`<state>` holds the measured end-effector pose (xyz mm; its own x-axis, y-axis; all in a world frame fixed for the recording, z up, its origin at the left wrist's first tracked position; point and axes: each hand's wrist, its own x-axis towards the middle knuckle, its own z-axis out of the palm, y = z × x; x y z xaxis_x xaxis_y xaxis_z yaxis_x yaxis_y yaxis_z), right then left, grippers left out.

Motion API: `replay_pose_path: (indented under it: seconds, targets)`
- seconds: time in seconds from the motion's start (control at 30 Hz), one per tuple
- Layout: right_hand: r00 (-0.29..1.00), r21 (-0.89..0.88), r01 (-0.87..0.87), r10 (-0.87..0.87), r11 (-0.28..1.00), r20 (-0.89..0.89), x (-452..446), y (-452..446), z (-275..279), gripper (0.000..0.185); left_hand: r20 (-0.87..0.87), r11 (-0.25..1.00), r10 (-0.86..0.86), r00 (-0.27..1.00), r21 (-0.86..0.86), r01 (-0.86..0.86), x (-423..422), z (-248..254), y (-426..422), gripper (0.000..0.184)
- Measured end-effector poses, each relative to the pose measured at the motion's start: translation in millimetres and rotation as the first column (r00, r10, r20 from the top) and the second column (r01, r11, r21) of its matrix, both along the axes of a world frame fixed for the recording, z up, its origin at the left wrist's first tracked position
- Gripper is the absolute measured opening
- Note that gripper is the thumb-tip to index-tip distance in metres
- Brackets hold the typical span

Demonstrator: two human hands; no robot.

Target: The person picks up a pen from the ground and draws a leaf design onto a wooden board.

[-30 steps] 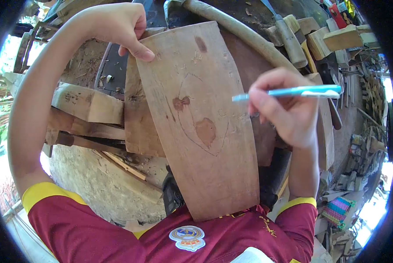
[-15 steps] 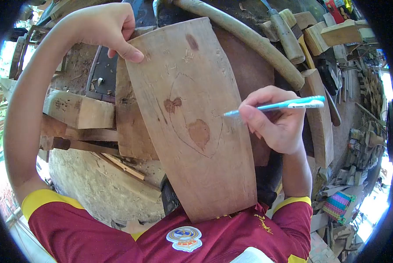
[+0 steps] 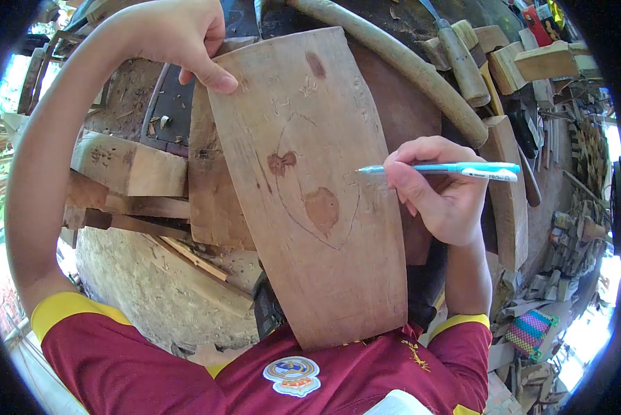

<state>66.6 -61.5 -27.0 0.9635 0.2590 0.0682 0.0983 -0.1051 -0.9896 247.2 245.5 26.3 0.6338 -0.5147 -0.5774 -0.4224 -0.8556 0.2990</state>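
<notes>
A curved wooden board (image 3: 338, 283) leans from the bench toward my chest, bearing a drawn oval outline, pointed at its lower end, and several dark stains. At its upper left corner my left hand (image 3: 189, 45) grips the edge, thumb on the front face and the other fingers partly hidden behind. My right hand (image 3: 442, 187) pinches a light blue pen (image 3: 462, 168) near the board's right side. The pen's tip points left, close to the right part of the drawn outline; I cannot tell whether it touches the wood.
Behind the board lies a long curved wooden handle (image 3: 407, 72). A wooden-handled tool (image 3: 462, 66) and wood blocks (image 3: 545, 62) sit at the upper right. More cut timber (image 3: 154, 173) lies to the left. A woven checkered item (image 3: 532, 332) is at the lower right.
The pen has tilted closer to level, its tip shifting slightly right and up. The board's upper end and my left hand appear slightly farther right in view.
</notes>
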Motion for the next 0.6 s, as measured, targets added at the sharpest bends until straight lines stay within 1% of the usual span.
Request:
replay_pose_path:
  seconds: [0.03, 0.1, 0.13, 0.17, 0.2, 0.27, 0.3, 0.43, 0.5, 0.6]
  targets:
    - [1.000, -0.005, 0.009, -0.009, 1.000, 0.006, 0, 2, 1, 0.012, 0.018, 1.000, -0.015, 1.000, 0.008, 0.015, 0, 0, 0, 0.051]
    - [0.997, 0.094, 0.068, -0.064, 0.993, -0.043, 1, 5, 6, 0.013, 0.058, 0.999, -0.046, 0.997, 0.025, 0.045, 0, 0, -1, 0.051]
    - [0.994, 0.143, 0.099, -0.090, 0.985, -0.068, 3, 7, 9, 0.014, 0.033, 1.000, -0.008, 0.999, 0.013, 0.008, 0, 0, 0, 0.050]
    - [0.994, 0.140, 0.103, -0.099, 0.985, -0.039, 7, 10, 15, 0.015, 0.007, 1.000, 0.029, 1.000, 0.001, -0.029, -1, -2, 0, 0.050]
    - [0.997, 0.111, 0.076, -0.072, 0.991, -0.040, 11, 12, 18, 0.015, -0.022, 0.998, 0.065, 0.998, -0.009, -0.065, -2, -2, 0, 0.050]
    - [0.999, 0.052, 0.021, -0.019, 0.998, -0.042, 19, 15, 20, 0.017, -0.022, 0.999, 0.054, 0.998, -0.002, -0.054, -4, 0, -2, 0.049]
    - [0.999, -0.058, -0.036, 0.034, 0.998, -0.037, 23, 11, 16, 0.019, -0.020, 0.999, 0.048, 0.999, 0.001, -0.048, -3, 1, -3, 0.049]
    - [0.998, -0.053, -0.043, 0.045, 0.998, 0.052, 21, 10, 7, 0.020, -0.006, 1.000, 0.004, 1.000, 0.020, -0.004, -2, 1, -3, 0.049]
    - [0.994, -0.093, -0.060, 0.068, 0.994, 0.086, 20, 9, 5, 0.020, -0.002, 0.999, -0.032, 0.999, 0.037, 0.032, 2, 0, -2, 0.049]
    - [0.988, -0.124, -0.064, 0.080, 0.990, 0.130, 21, 10, 5, 0.018, 0.048, 0.994, -0.072, 0.996, 0.087, 0.067, 2, 1, -3, 0.048]
